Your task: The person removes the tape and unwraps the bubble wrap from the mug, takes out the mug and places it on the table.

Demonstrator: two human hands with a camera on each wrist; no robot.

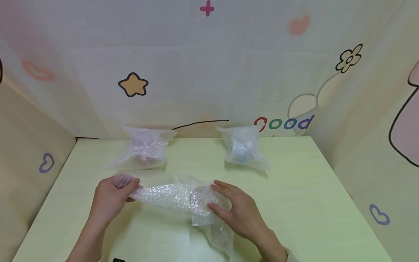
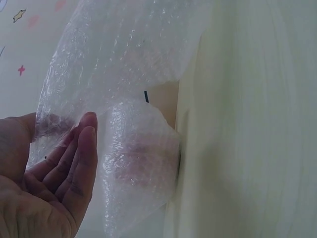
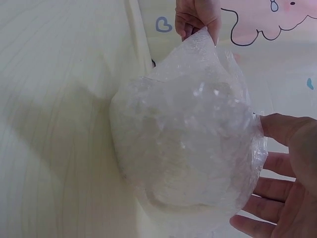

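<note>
Head view: your left hand [image 1: 109, 200] pinches the left end of a clear, crinkled plastic bubble-wrap sheet [image 1: 167, 196] running left to right, its rounded bundled end [image 1: 201, 205] touching your nearer, loosely spread right hand [image 1: 243, 211].

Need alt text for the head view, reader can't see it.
A left hand pinches one end of clear bubble wrap over a pale table, while the right hand touches the bunched other end. Behind, a pinkish bundle and a bluish bundle, both bubble-wrapped, sit before a cartoon-printed backdrop.
</note>
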